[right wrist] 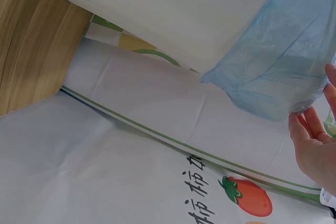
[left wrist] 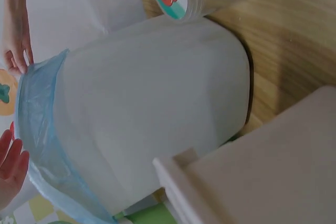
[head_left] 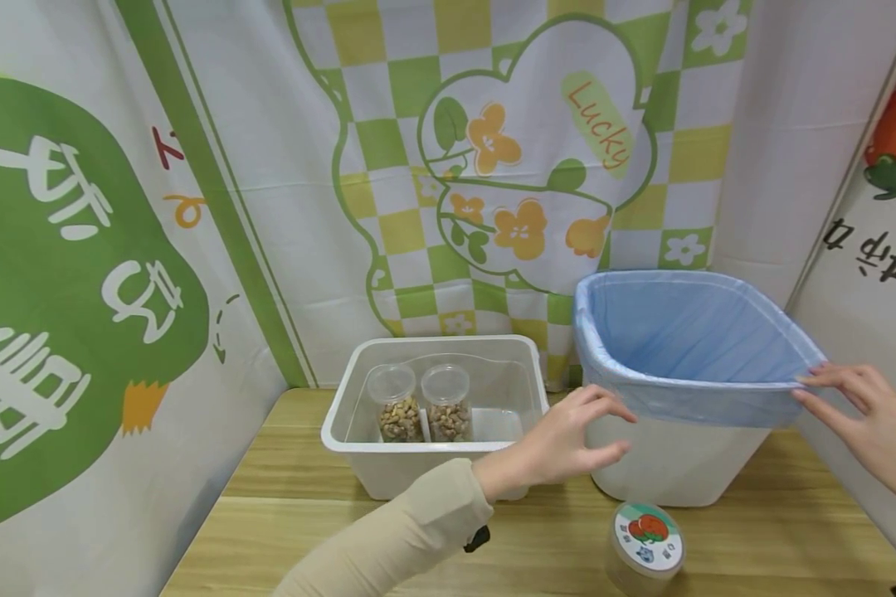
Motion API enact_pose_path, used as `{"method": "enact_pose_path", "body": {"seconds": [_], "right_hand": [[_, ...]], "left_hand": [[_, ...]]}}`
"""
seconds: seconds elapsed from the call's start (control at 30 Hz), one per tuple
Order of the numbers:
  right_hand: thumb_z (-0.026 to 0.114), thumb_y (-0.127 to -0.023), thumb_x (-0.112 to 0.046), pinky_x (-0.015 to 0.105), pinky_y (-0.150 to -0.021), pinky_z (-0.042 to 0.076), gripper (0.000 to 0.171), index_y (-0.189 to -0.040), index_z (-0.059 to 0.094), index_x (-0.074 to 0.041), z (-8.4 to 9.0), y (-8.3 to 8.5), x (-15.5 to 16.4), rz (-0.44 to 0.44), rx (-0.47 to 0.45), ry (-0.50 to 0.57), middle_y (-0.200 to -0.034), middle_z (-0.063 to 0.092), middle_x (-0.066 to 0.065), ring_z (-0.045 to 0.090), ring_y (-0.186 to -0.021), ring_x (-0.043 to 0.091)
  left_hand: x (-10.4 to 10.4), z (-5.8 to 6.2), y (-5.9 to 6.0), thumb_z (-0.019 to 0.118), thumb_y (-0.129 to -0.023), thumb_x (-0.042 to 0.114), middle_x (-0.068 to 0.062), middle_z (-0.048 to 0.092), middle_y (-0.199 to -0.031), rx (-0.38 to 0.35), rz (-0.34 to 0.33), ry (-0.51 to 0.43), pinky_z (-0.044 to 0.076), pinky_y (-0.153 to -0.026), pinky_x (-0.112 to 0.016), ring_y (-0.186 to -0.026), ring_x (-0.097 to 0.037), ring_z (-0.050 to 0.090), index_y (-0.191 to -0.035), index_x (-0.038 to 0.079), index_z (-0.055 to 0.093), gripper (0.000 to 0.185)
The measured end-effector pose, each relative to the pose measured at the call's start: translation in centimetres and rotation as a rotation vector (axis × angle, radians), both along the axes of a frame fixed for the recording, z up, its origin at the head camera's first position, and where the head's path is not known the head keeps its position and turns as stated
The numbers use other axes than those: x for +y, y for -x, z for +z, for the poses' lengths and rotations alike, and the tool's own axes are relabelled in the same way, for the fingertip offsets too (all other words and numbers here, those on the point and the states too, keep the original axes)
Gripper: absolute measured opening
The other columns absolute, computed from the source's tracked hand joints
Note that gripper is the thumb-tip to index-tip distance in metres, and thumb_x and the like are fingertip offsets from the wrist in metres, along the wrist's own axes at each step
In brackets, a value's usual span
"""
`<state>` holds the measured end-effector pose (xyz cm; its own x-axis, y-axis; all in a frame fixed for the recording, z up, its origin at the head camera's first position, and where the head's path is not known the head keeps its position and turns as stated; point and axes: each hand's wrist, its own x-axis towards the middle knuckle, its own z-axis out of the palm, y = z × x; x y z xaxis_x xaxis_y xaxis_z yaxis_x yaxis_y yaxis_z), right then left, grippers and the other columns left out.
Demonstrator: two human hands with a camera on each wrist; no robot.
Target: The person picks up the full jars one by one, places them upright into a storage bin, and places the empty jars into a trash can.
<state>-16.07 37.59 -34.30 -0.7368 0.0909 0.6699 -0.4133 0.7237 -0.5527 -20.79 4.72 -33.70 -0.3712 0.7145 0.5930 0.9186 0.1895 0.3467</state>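
A white bin (head_left: 672, 464) lined with a blue plastic bag (head_left: 687, 340) stands on the wooden table (head_left: 328, 514), right of middle. My left hand (head_left: 616, 431) hovers at the bin's front left corner. Its fingers are relaxed and spread beside the folded-over bag edge and hold nothing. At the front right corner, the straight fingertips of my right hand (head_left: 802, 385) touch the bag's edge. The left wrist view shows the bin wall (left wrist: 157, 103), the bag fold (left wrist: 37, 108) and both hands at its rim. In the right wrist view my right hand (right wrist: 315, 140) lies just beside the bag (right wrist: 278, 61).
A white tub (head_left: 433, 473) left of the bin holds two clear jars of nuts (head_left: 397, 406) (head_left: 448, 405). A lidded jar with a strawberry label (head_left: 645, 543) stands in front of the bin. Printed cloth walls close in the left, back and right.
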Motion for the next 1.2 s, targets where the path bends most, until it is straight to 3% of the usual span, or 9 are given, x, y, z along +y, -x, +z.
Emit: {"method": "enact_pose_path", "body": {"seconds": [0.4,0.57,0.7,0.9,1.2], "right_hand": [[0.063,-0.078,0.001,-0.003,-0.085,0.023,0.011,-0.083,0.06,-0.008,-0.1,0.0,0.1,-0.026,-0.015,-0.029,-0.099,0.04,-0.027,0.033,-0.097,-0.017],[0.063,-0.078,0.002,-0.003,-0.085,0.023,0.008,-0.084,0.059,-0.002,-0.1,0.0,0.0,-0.03,-0.014,-0.019,-0.099,0.04,-0.026,0.034,-0.097,-0.016],[0.063,-0.078,0.001,-0.003,-0.085,0.023,0.009,-0.085,0.059,-0.004,-0.1,0.0,0.1,-0.03,-0.023,-0.027,-0.1,0.039,-0.027,0.033,-0.098,-0.017],[0.063,-0.079,-0.001,-0.003,-0.085,0.022,0.01,-0.084,0.059,-0.009,0.0,0.0,0.1,-0.027,-0.03,-0.038,-0.1,0.039,-0.028,0.031,-0.098,-0.019],[0.062,-0.079,0.002,-0.002,-0.085,0.024,0.008,-0.085,0.058,-0.001,-0.1,0.0,-0.1,-0.024,-0.008,-0.013,-0.099,0.04,-0.025,0.033,-0.098,-0.016]], "left_hand": [[0.8,-3.8,-1.2,0.063,-0.08,0.018,-0.002,0.055,-0.103,-0.059,0.001,0.081,0.032,-0.087,-0.009,-0.099,-0.008,0.05,-0.104,0.01,0.059,0.026],[1.3,-5.3,-1.5,0.062,-0.081,0.019,0.0,0.054,-0.104,-0.077,-0.009,0.125,0.032,-0.086,-0.008,-0.099,-0.005,0.049,-0.106,0.011,0.058,0.026],[1.7,-6.6,-1.8,0.06,-0.082,0.022,0.002,0.053,-0.105,-0.088,0.001,0.164,0.032,-0.084,-0.007,-0.1,-0.002,0.047,-0.107,0.014,0.058,0.026],[2.4,-8.4,-2.3,0.06,-0.082,0.024,0.001,0.051,-0.107,-0.139,0.011,0.198,0.032,-0.083,-0.007,-0.1,-0.002,0.047,-0.108,0.014,0.058,0.027],[3.3,-10.7,-3.0,0.062,-0.08,0.027,0.001,0.047,-0.114,-0.272,0.039,0.267,0.034,-0.081,-0.011,-0.102,-0.003,0.043,-0.113,0.014,0.056,0.036]]}}
